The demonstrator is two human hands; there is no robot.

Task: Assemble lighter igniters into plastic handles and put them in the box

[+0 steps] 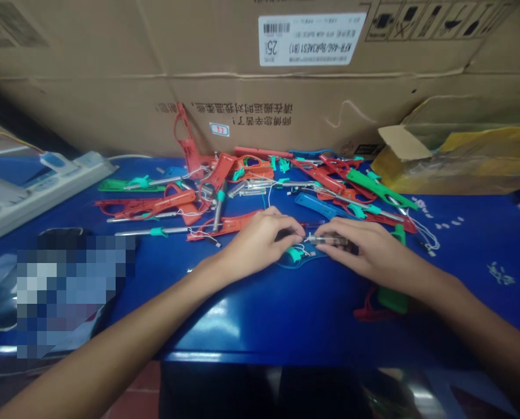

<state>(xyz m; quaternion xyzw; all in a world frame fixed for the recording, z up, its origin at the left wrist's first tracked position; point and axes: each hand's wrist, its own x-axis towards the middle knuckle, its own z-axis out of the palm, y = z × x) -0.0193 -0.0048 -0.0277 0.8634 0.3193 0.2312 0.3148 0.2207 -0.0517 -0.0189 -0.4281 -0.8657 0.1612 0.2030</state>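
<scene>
My right hand (367, 247) pinches a small clear lighter fuel tank (330, 240) with a metal end, held sideways and pointing left. The thumb and forefinger of my left hand (266, 233) are closed at the tank's tip, by a tiny white piece; their fingers hide what they grip. Just under both hands lies a blue plastic lighter shell half (292, 265), with a teal trigger (294, 254) and thin white wires on it. Behind my left hand is a red lighter shell half (238, 222). A green shell piece (393, 298) and a red one (367, 311) lie beneath my right forearm.
Red, green and blue lighter shells, metal tubes (218, 212) and wires heap along the back. A cardboard box (242, 87) walls off the rear. White power strips (46, 189) stand left, a yellow-taped carton (460, 163) at back right. Small white bits (499, 273) lie right.
</scene>
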